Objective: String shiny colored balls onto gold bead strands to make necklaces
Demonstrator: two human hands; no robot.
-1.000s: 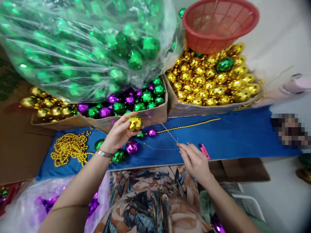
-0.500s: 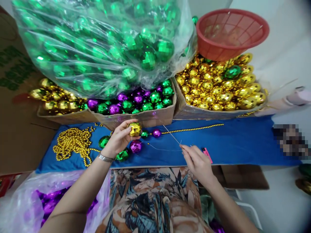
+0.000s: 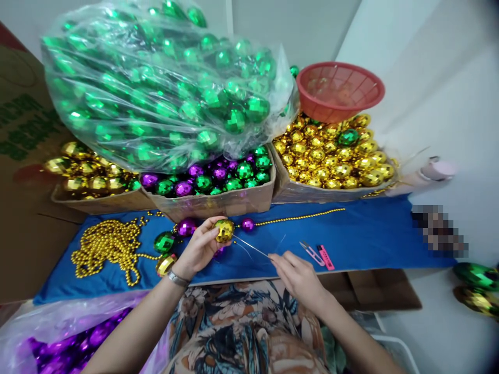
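My left hand is closed round a faceted gold ball, fingers and thumb at its sides. Between the fingertips of my right hand is a long thin needle, its far end at the ball's right side; whether it has gone in I cannot tell. A fine thread trails near it. Behind the hands lies a strand of small gold beads with a purple ball at its left end. Left of my left hand are a green ball, another purple ball and a gold ball.
Thread snips and a pink cutter lie right of my hands on the blue cloth. A heap of gold beads is at left. Behind stand ball-filled cartons, a bag of green balls and a red basket.
My right hand has brought the needle left and down to the gold ball, and its tip now meets the ball's side. The camera view has shifted, showing the snips beside the pink cutter.
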